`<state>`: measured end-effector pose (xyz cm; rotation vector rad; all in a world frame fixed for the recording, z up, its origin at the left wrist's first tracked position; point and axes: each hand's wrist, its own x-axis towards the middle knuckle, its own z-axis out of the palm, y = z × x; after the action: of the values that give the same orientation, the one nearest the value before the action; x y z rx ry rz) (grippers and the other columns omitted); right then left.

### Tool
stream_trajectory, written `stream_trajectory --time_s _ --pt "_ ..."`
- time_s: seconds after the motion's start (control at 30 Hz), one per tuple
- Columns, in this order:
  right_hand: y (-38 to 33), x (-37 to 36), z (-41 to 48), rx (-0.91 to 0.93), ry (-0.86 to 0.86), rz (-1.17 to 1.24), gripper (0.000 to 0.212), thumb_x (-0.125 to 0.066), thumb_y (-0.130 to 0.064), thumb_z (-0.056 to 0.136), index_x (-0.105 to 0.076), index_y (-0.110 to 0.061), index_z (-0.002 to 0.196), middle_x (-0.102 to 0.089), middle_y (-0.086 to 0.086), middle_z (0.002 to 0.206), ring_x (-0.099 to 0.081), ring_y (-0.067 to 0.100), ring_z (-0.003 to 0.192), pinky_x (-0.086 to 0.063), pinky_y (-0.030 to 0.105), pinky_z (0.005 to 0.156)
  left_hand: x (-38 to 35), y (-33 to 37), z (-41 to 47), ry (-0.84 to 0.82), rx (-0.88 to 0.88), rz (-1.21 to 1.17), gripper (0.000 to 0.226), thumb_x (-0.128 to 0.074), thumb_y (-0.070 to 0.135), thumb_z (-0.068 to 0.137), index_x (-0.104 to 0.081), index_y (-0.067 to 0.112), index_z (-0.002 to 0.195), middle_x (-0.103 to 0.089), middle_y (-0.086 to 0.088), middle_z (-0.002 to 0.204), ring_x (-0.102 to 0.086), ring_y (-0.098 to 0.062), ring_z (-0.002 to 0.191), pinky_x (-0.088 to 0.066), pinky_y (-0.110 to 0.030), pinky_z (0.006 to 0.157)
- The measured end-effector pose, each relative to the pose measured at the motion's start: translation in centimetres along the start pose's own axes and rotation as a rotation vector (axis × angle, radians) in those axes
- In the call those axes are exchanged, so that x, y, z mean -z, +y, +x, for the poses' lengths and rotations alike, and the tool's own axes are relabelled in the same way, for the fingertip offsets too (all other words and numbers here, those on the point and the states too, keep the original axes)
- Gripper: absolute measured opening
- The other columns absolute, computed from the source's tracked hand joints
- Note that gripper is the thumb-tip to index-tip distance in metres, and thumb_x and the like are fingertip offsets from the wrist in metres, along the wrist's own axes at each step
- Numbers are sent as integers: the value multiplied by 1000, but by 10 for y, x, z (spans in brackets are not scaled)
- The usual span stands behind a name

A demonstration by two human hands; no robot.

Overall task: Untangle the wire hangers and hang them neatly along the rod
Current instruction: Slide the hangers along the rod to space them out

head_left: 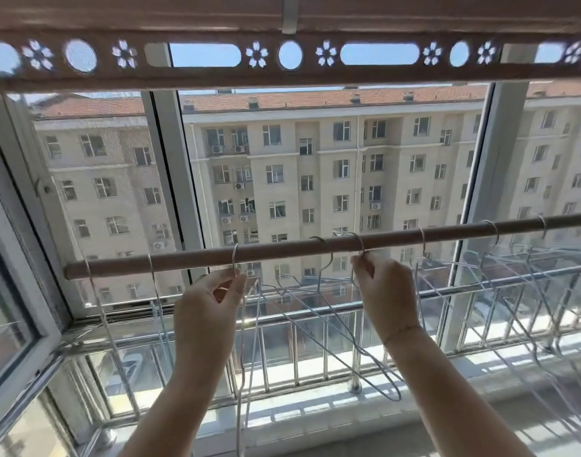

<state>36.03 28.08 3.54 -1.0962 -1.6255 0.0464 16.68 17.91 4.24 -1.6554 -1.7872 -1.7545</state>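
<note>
Head view: left hand (210, 311) and right hand (386, 291) are pinching two crossing hangers (234, 258) mid-frame; others are already hanging along the rod (282, 250).

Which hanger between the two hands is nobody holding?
The middle hanger, hanging untouched on the rod. The left hand pinches its left neighbour, the right hand its right neighbour.

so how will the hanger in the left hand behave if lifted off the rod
Probably light: the left hand holds the hanger by a fingertip pinch. Thin wire, so likely springy rather than rigid. The next hanger overlaps it, so it may snag.
</note>
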Motion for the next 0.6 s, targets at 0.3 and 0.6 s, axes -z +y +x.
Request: stream_trajectory --time_s 0.3,0.6 --pt "16 13 7 -49 49 -34 22 -55 -17 90 -68 1 88 -68 10 63 -57 16 50 -58 35 60 -6 -5 3 1 25 -51 26 -65 19 83 -69 4 104 -64 10 82 -59 8 71 -47 0 63" --pt "28 17 10 -77 53 -55 25 -55 -19 91 -68 1 84 -66 9 61 -56 17 51 -54 32 59 -11 -4 5 15 32 -59 24 -65 19 84 -69 7 104 -68 6 84 -63 2 73 -51 -9 64"
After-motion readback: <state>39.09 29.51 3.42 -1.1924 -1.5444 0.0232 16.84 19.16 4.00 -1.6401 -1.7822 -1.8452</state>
